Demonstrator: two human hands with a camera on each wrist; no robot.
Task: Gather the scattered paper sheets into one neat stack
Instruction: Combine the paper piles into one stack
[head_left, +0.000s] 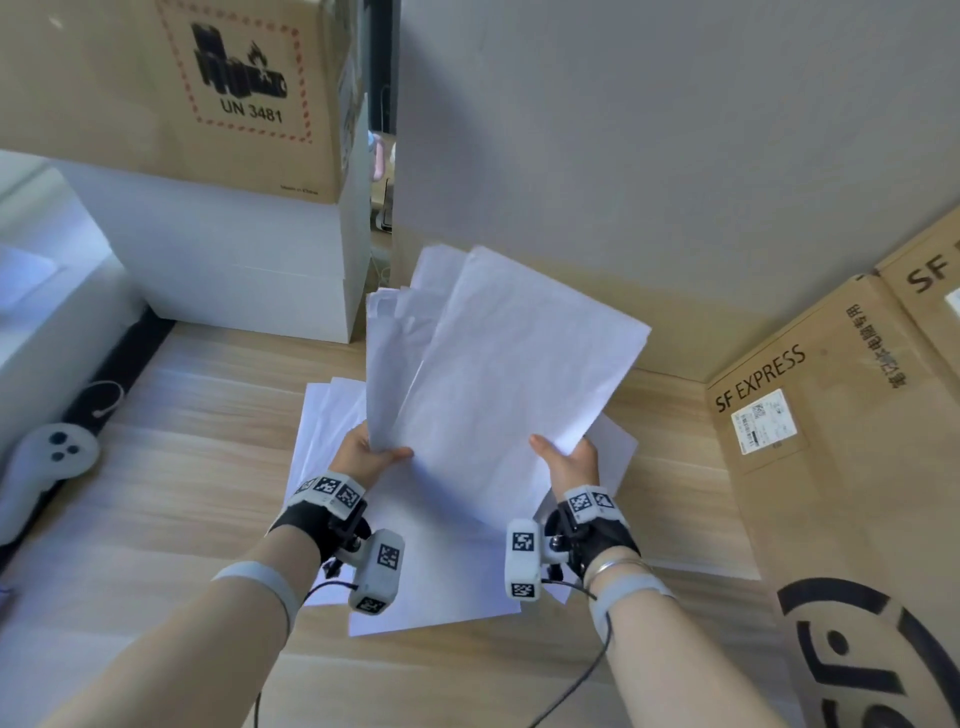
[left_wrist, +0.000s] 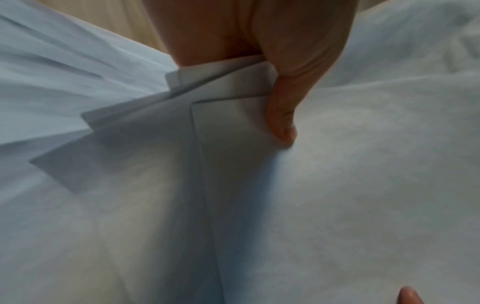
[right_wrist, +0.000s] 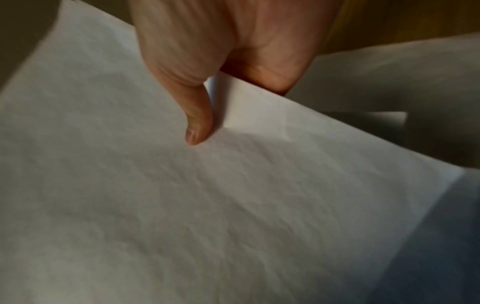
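A fanned bundle of white paper sheets (head_left: 493, 358) is raised off the wooden desk, tilted away from me, its edges uneven. My left hand (head_left: 363, 452) pinches the bundle's lower left corner, thumb on top; in the left wrist view the thumb (left_wrist: 283, 115) presses on several offset sheet corners (left_wrist: 228, 98). My right hand (head_left: 566, 457) pinches the lower right corner of the front sheet, thumb (right_wrist: 197, 121) on top of the sheet (right_wrist: 207, 205). More white sheets (head_left: 431, 571) lie spread on the desk beneath both wrists.
The wooden desk (head_left: 182, 467) runs left and toward me. White boxes (head_left: 234, 260) under a UN 3481 carton (head_left: 208, 88) stand at the back left. An SF Express carton (head_left: 831, 467) stands at the right. A white controller (head_left: 47, 457) lies at the left edge.
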